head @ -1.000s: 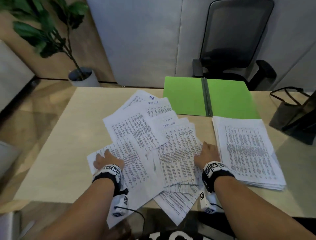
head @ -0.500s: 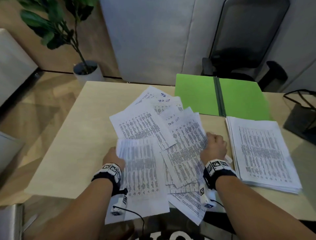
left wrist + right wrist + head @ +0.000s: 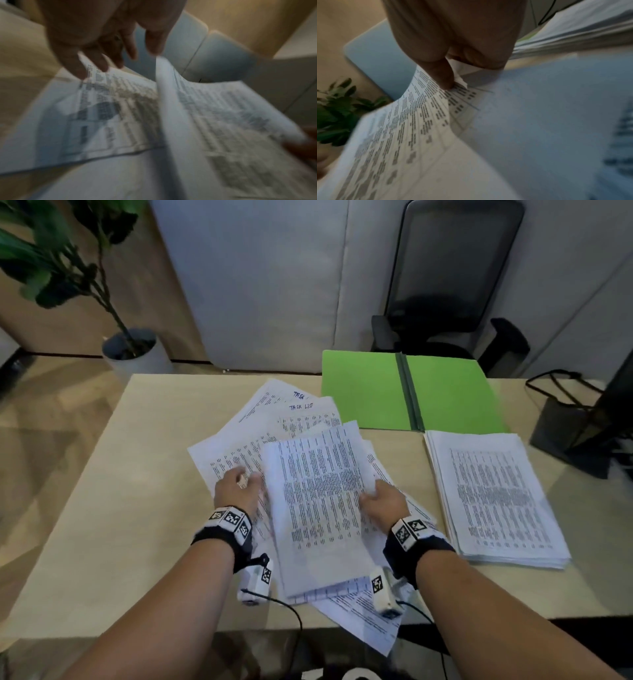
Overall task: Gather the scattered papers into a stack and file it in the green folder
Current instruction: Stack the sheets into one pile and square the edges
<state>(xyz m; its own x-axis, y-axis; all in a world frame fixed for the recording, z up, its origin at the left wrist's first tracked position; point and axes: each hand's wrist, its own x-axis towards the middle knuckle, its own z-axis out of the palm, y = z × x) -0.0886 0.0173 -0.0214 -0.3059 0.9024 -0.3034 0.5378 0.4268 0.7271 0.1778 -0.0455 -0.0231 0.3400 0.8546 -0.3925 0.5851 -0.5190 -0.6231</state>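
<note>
Printed papers [image 3: 274, 422] lie fanned across the middle of the table. On top of them sits a gathered bundle [image 3: 318, 508], slightly lifted and curved, between my two hands. My right hand [image 3: 380, 501] pinches the bundle's right edge, thumb on top [image 3: 447, 75]. My left hand [image 3: 239, 487] is at the bundle's left edge. Its fingers [image 3: 96, 63] point down onto a lower sheet, and its thumb is beside the raised edge. The green folder [image 3: 363, 392] lies open at the back. A neat stack of papers [image 3: 493, 494] lies in front of the folder's right half.
Bare pale wood of the table [image 3: 137, 491] stretches to the left of the papers. A dark bag and stand [image 3: 575, 433] sit at the table's right edge. An office chair [image 3: 452, 285] stands behind the folder, and a potted plant [image 3: 137, 354] behind the far left corner.
Both hands have swept inward and forward, drawing the near sheets together into one bundle. The left hand moved right. The right hand went from lying on the papers to pinching the bundle's edge.
</note>
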